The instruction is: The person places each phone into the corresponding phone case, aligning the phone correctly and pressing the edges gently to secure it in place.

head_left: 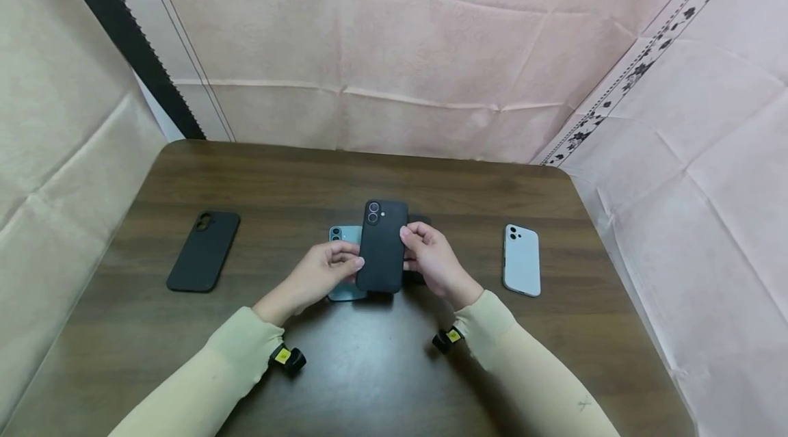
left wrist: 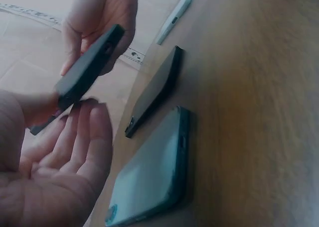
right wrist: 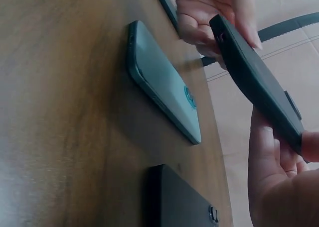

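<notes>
A phone in a black case [head_left: 383, 249] is held up over the table, its back with two camera lenses turned upward. My left hand [head_left: 315, 276] pinches its left edge between thumb and fingers. On its right edge, my right hand [head_left: 438, 265] grips with the thumb on top and fingers beneath. Below it lies a light blue phone [head_left: 345, 291], partly covered in the head view and seen whole in the right wrist view [right wrist: 162, 77]. Another black phone [left wrist: 155, 95] lies beside the blue one, mostly hidden in the head view behind the held phone and right hand.
On the left of the brown wooden table [head_left: 277, 184] lies a black phone case [head_left: 202, 256], with brown showing in its camera cut-out. A pale blue phone [head_left: 522, 262] lies at the right. Light cloth [head_left: 431, 47] hangs behind the table and at both sides.
</notes>
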`<state>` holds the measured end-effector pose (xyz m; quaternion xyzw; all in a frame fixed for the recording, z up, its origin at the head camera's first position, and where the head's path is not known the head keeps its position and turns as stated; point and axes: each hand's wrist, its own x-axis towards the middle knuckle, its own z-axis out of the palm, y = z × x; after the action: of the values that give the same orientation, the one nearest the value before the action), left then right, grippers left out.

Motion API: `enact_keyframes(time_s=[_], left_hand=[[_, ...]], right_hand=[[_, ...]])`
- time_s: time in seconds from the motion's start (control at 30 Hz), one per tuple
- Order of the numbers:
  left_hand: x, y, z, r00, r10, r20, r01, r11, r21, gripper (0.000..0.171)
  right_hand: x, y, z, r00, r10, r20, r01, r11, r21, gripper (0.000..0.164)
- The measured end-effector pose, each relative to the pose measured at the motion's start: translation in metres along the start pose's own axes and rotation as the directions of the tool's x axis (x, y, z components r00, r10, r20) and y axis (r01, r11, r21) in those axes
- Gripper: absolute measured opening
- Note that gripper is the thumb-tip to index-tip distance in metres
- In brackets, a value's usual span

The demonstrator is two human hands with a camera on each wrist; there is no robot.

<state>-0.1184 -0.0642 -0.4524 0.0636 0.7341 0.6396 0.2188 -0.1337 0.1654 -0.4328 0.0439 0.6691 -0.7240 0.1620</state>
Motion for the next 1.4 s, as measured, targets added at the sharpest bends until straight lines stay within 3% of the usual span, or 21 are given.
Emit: enact_keyframes(time_s=[0.13,0.23,0.4,0.53,0.67,0.83,1.03,1.17,1.4], left_hand=[[0.002,0.001,0.002,0.998,0.041,-0.049,-0.042,0.999,-0.025,0.029],[0.000,0.003,0.006,0.998,0.025,-0.058,-0.026,1.000,-0.013,0.023],[-0.007,0.005,0.019,0.999,-0.006,-0.044,0.011,0.994,0.112,0.016],[-0.012,0.001,0.035,1.000,-0.001,-0.012,0.003,0.974,0.227,0.012],[-0.015,-0.004,0.048,0.999,0.025,0.032,-0.035,0.941,0.338,0.012],[-0.022,-0.005,0.059,0.995,0.040,0.093,-0.078,0.887,0.455,0.016],[-0.026,-0.009,0.065,0.991,0.080,0.107,-0.128,0.799,0.588,0.025],[-0.029,-0.009,0.067,0.988,0.090,0.127,-0.151,0.757,0.636,0.031],[-0.033,-0.008,0.069,0.986,0.055,0.157,-0.147,0.732,0.666,0.035]], right_hand=[[-0.006,0.007,-0.002,0.999,0.025,0.022,-0.024,0.999,-0.025,0.020],[-0.013,0.013,-0.004,0.998,0.057,0.028,-0.055,0.997,-0.046,0.021],[-0.028,0.021,-0.010,0.991,0.129,-0.021,-0.131,0.979,-0.156,0.026],[-0.042,0.025,-0.019,0.987,0.148,-0.066,-0.161,0.939,-0.305,0.028],[-0.053,0.028,-0.029,0.985,0.159,-0.061,-0.170,0.911,-0.376,0.029],[-0.064,0.035,-0.036,0.984,0.172,-0.042,-0.175,0.906,-0.386,0.028],[-0.069,0.039,-0.039,0.983,0.181,0.028,-0.149,0.879,-0.452,0.024],[-0.069,0.040,-0.039,0.981,0.188,0.043,-0.135,0.831,-0.540,0.024],[-0.070,0.037,-0.036,0.971,0.231,0.055,-0.139,0.741,-0.657,0.027]])
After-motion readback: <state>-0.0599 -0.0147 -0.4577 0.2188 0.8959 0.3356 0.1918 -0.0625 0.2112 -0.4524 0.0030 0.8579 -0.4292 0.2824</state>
